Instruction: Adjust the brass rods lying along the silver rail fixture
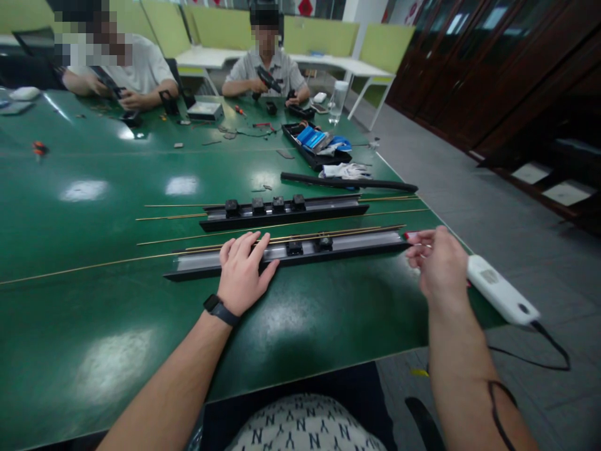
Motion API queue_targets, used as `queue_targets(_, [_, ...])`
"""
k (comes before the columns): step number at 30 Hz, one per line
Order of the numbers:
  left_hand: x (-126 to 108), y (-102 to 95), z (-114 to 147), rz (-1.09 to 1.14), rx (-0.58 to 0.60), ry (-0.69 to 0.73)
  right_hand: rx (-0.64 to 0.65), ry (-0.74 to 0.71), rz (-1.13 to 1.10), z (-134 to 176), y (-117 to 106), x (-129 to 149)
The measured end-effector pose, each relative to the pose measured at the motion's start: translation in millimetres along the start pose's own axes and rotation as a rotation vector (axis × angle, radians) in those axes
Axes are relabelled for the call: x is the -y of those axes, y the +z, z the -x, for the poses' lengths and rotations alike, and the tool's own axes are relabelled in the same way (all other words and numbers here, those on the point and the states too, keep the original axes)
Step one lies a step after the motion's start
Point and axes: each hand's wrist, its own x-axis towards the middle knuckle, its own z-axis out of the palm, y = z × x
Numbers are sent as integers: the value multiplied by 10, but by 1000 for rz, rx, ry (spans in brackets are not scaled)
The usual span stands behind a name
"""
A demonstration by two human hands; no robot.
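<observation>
My left hand point(244, 272), with a dark watch on its wrist, lies with fingers spread over the nearer black channel point(357, 253) and the thin brass-coloured rods point(347, 234) along it. Two small black blocks point(295, 247) sit in this channel, right of my fingers. At the channel's right end my right hand point(441, 260) is closed in a pinch. A small red-tipped piece point(407, 235) shows at its fingertips, too small to name. Beside that hand lies a white elongated device point(502, 289) with a black cord.
Behind lies a second black channel point(282, 217) with several blocks. Farther back are a black strip point(347, 182), white gloves point(345, 171) and a black tray point(319, 161) with blue packets. Two people sit across the green table point(117, 250), one holding a power drill point(268, 79).
</observation>
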Motion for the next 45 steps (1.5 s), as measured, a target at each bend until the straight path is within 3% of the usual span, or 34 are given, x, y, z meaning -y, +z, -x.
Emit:
queue_targets(5, [1,6,3,-1,2,-6,339,77,53,296,487,115])
queue_targets(9, [3,7,6,-5,-1,-6,635,49,152,381,828,163])
queue_targets(12, [2,5,2,2,0,-7,755,23,213,406,992,133])
queue_targets(19, [4,-2,-5,-12,13,-1,584,75,117,468,999,-61])
queue_targets(34, [7,6,0,-21,9,1,519,316,156,408,910,-60])
queue_targets(45, [28,24,7,-28,-3,18,430,523,-134,394,914,-55])
